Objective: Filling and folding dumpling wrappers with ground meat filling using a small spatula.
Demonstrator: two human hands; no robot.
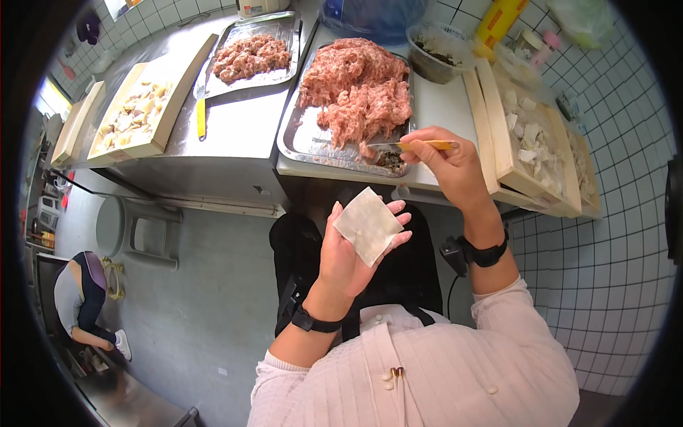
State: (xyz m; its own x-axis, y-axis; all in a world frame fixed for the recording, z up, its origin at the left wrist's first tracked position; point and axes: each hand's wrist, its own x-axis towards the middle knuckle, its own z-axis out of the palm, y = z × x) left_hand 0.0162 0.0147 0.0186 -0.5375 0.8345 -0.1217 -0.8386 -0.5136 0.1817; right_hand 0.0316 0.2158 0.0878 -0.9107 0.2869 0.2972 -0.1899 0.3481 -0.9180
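Observation:
A square dough wrapper (368, 226) lies flat across the palm and fingers of my left hand (349, 251), palm up in front of my lap. My right hand (445, 165) grips the yellow handle of a small spreading knife (430, 144). Its thin metal blade points left over the near right corner of a metal tray (291, 133), with a bit of pink meat at the tip. Raw minced meat (360, 85) is heaped on that tray. A small dark chopped mixture (391, 160) sits in the corner just below the blade.
Another metal tray (294, 48) with minced meat stands back left, a yellow-handled knife (201, 118) beside it. Wooden boxes hold folded dough pieces (133, 115) at left and pale wrapped pieces (528, 133) at right. A plastic tub (440, 56) stands behind. A person (82, 299) bends down far left, near a grey stool (114, 227).

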